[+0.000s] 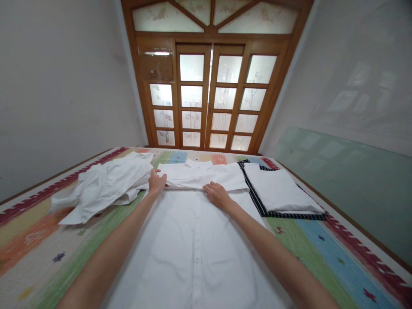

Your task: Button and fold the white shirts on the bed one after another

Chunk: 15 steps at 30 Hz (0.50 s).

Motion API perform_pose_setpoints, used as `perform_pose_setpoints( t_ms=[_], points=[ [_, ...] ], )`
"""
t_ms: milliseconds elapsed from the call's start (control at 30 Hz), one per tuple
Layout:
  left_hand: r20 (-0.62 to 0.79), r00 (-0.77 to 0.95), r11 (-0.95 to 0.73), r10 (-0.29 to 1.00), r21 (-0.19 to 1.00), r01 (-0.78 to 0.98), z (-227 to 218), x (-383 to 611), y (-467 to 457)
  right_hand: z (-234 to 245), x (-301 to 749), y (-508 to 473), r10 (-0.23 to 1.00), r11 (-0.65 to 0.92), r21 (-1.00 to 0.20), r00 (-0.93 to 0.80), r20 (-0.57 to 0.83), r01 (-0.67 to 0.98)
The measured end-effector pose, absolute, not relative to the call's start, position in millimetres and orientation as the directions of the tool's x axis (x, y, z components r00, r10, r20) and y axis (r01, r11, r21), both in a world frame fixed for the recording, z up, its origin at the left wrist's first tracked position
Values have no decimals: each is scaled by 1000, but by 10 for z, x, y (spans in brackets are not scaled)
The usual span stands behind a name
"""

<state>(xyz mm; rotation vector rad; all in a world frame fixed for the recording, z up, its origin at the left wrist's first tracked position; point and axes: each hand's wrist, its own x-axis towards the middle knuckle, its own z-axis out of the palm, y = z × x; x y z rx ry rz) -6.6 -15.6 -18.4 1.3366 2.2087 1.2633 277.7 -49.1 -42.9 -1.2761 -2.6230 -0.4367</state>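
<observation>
A white button-front shirt (180,240) lies spread front up before me, its collar (198,163) at the far end and its sleeves (189,177) laid across the chest. At the shirt's left shoulder side, my left hand (156,182) is closed on the edge of the folded sleeve, its thumb over the cloth. My right hand (217,195) is near the middle, fingers curled on the lower edge of the sleeve fabric, just right of the button placket. Its fingertips are partly hidden against the cloth.
Crumpled white garments (109,182) lie on the left. On the right, a folded white garment (280,189) rests on black striped cloth (257,201). A colourful patterned cover (309,249) spreads beneath everything. Wooden glazed doors (206,96) stand beyond, with walls on both sides.
</observation>
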Motion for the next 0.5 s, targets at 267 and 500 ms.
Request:
perform_pose_setpoints(
  t_ms=[267, 500],
  points=[
    [-48, -454, 314, 890, 786, 533, -234, -219, -107, -311, 3286, -415, 915, 205, 307, -293, 278, 929],
    [82, -336, 169, 938, 739, 653, -247, -236, 35, -295, 3784, -377, 963, 61, 333, -144, 230, 941]
  ],
)
